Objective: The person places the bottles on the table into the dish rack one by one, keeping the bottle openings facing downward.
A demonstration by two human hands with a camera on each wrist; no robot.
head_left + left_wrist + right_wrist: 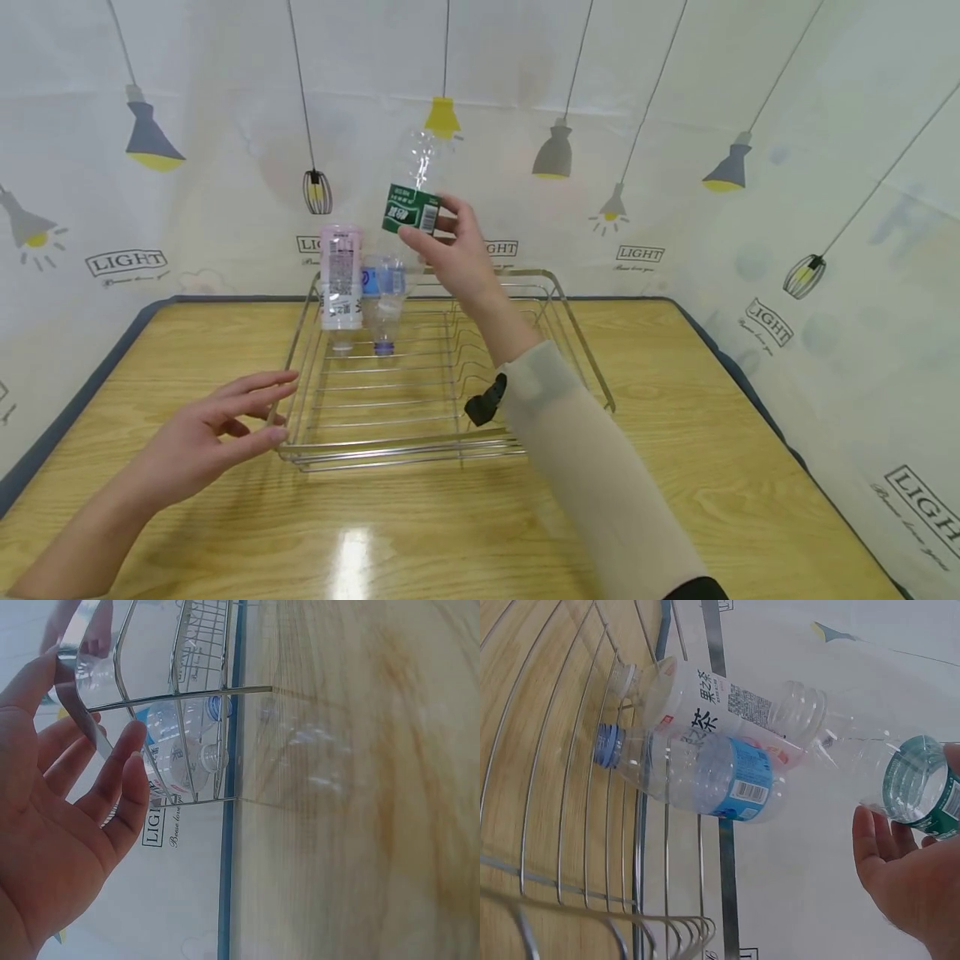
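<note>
My right hand (457, 250) grips a clear plastic bottle (422, 162) by its green label (411, 208), above the back of a wire dish rack (382, 454). In the right wrist view, the fingers (866, 844) curl about the labelled part. My left hand (198, 442) rests lightly at the rack's front left corner, fingertips and thumb touching the metal rim (71, 694). Two bottles stand cap-down in the rack's back left: one with a pink and white label (341, 275), the other with a blue label (746, 780) and a blue cap (609, 746).
The rack sits on a wood-grain table (750, 467). Wavy wire dividers (472, 358) run along its right half. Behind the table hangs a pale backdrop (495, 50) printed with lamps. A black strap (486, 402) hangs at my right wrist.
</note>
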